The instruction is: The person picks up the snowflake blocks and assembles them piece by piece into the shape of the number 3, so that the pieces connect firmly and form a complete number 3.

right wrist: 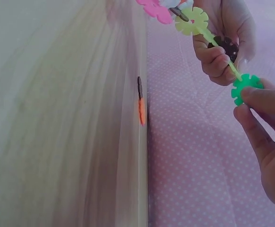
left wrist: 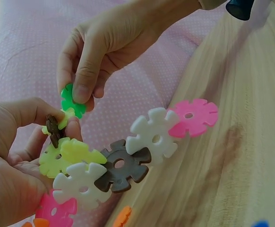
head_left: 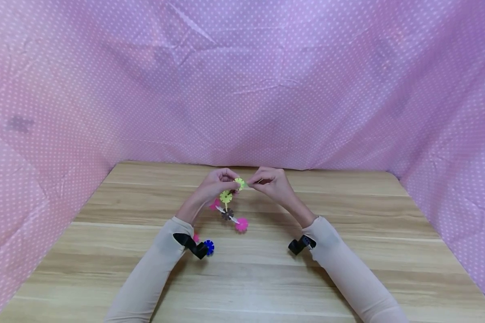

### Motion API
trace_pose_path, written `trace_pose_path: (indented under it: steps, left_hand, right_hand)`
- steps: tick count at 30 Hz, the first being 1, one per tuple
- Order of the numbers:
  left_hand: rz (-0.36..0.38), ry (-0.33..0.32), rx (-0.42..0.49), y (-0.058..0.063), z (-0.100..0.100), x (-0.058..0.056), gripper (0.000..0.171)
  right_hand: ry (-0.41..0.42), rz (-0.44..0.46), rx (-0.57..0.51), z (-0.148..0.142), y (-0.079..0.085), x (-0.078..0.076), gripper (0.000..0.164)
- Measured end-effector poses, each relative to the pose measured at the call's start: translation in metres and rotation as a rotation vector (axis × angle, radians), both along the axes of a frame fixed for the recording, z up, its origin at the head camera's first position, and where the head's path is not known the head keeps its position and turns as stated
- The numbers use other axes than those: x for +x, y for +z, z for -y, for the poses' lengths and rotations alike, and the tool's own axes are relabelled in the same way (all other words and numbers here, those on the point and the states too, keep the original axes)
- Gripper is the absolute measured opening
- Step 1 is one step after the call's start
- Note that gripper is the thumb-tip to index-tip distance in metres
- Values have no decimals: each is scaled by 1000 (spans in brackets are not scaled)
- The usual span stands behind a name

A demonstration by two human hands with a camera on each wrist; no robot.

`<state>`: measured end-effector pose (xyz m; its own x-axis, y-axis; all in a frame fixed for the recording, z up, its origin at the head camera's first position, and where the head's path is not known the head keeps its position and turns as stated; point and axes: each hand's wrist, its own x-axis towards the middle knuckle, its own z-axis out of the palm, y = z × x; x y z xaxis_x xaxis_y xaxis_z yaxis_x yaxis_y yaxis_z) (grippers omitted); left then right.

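Observation:
My left hand (head_left: 214,186) holds a linked chain of notched plastic snowflake discs, pinching a yellow disc (head_left: 239,183) at its upper end. Between the thumb and fingers of my right hand (head_left: 272,181) is a green disc (right wrist: 246,90), whose edge meets that yellow disc. A dark brown disc (left wrist: 55,130) sits by my left fingers. From a lower yellow disc (head_left: 225,197) the chain carries on through a white disc (left wrist: 83,184), a grey-brown disc (left wrist: 123,170) and another white disc (left wrist: 151,137), ending in a pink disc (left wrist: 194,118). A second pink disc (left wrist: 55,210) hangs near my left palm.
On the wooden table (head_left: 266,278), a blue disc (head_left: 209,247) lies beside my left wrist, with a reddish-pink piece (head_left: 196,237) partly behind the sleeve. An orange disc (left wrist: 123,217) also shows below the chain. A pink dotted cloth (head_left: 242,89) hangs behind the table.

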<state>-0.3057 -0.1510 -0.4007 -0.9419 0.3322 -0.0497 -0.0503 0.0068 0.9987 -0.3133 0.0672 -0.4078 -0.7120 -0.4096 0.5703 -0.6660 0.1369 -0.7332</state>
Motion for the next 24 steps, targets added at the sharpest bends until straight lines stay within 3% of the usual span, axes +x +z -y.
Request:
trace_pose_path:
  steps: [8,16,24]
  left_hand:
    - [12,-6,-45,1,1,-2,13]
    - [21,16,-101,2,2,-1,12]
    - [31,-15,-139,3,10,-3,14]
  right_hand:
    - [5,0,11,3,1,1,9]
    - [-81,161,48,8,-1,3,7]
    - [-73,176,81,7,-1,2,12]
